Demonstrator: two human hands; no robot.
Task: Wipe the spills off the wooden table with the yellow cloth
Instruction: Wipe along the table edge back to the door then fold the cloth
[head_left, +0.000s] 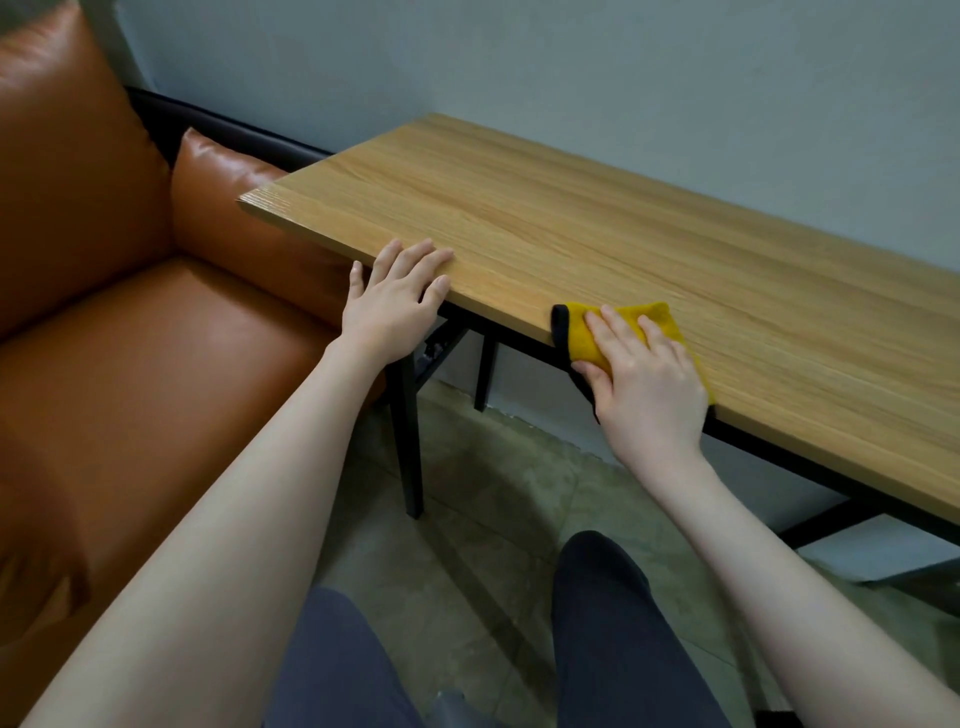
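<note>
At near edge of the desk (597, 218), roughly mid-length, sits the yellow cloth (660, 325), folded, w/ a black trim corner drooping over the lip. Right hand (649, 374) lies flat on it, fingers (618, 325) straight & slightly spread, thumb hooked under the overhanging bit. No spills visible from this angle, so can't tell what's left. To wipe well: keep palm pressure even, pull the hanging corner up onto the top so the whole pad works, run long overlapping strokes w/ the grain toward far side & both ends, refold to a clean face if it gets wet. Left hand (395, 296) rests further left on the same edge, fingers loosely spread, holding nothing; good brace, keep it there. Orange sofa (104, 312) sits at left, just beside desk end.
</note>
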